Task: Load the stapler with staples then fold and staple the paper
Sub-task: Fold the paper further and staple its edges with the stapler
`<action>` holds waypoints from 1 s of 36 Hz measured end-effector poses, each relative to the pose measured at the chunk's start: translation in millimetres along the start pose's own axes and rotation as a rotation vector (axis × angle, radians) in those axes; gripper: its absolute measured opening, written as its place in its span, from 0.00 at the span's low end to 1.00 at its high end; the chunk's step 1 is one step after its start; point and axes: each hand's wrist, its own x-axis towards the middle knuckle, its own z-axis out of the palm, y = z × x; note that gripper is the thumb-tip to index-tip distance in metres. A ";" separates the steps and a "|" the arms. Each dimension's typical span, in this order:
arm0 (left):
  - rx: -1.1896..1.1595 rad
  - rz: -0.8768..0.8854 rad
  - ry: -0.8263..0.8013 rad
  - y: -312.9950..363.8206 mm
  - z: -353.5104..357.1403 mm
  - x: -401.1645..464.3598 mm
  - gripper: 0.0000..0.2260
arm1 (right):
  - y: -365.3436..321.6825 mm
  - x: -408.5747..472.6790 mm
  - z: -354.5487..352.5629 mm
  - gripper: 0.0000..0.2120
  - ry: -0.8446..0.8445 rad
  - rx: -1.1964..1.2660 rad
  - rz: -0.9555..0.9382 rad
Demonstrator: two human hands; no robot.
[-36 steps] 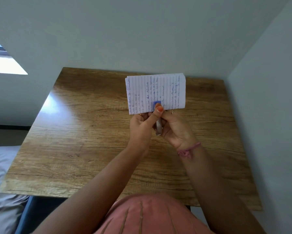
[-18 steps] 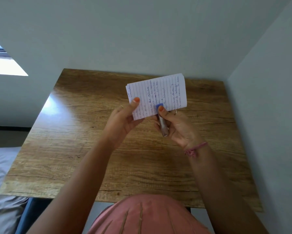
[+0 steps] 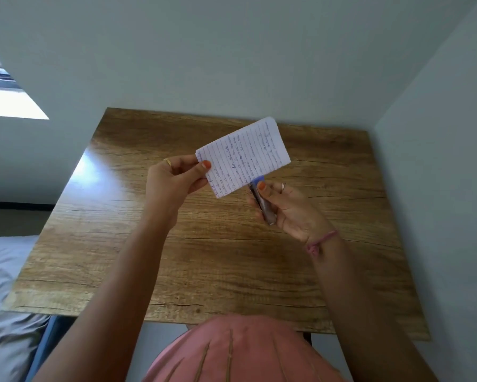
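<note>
Head view: folded lined paper [image 3: 244, 157], covered in blue handwriting, held tilted in the air above the far half of the wooden tabletop [image 3: 209, 255], its right end raised toward the far edge. Left hand [image 3: 176, 179] pinching the paper's lower left corner between thumb and fingers, a gold ring on one finger. Right hand [image 3: 285, 208] curled around a small stapler [image 3: 260, 198], blue at the tip and metallic along the body, thumb pressing on top. Stapler's blue tip meeting the paper's lower long edge near its middle; whether the edge sits between the stapler's halves cannot be told. Pink thread bracelet [image 3: 318, 242] on the right wrist, a silver ring on that hand. Both forearms reaching in over the tabletop's near edge, above a pink ribbed garment [image 3: 240, 354]. Grey bedding [image 3: 2, 285] off the tabletop's left edge. Pale walls behind the far edge and along the right edge; bright window [image 3: 8, 100] at upper left.
</note>
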 end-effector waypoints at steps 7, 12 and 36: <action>-0.063 -0.045 0.041 -12.2 -9.9 3.0 0.08 | 16.0 5.8 -14.6 0.23 0.044 0.027 -0.058; -0.152 -0.111 0.143 -25.4 -17.7 6.4 0.10 | 24.8 14.5 -25.8 0.20 0.171 -0.019 -0.120; 0.001 -0.245 0.346 -89.8 -28.2 32.9 0.09 | 21.0 104.0 -48.6 0.19 0.976 -0.805 -0.419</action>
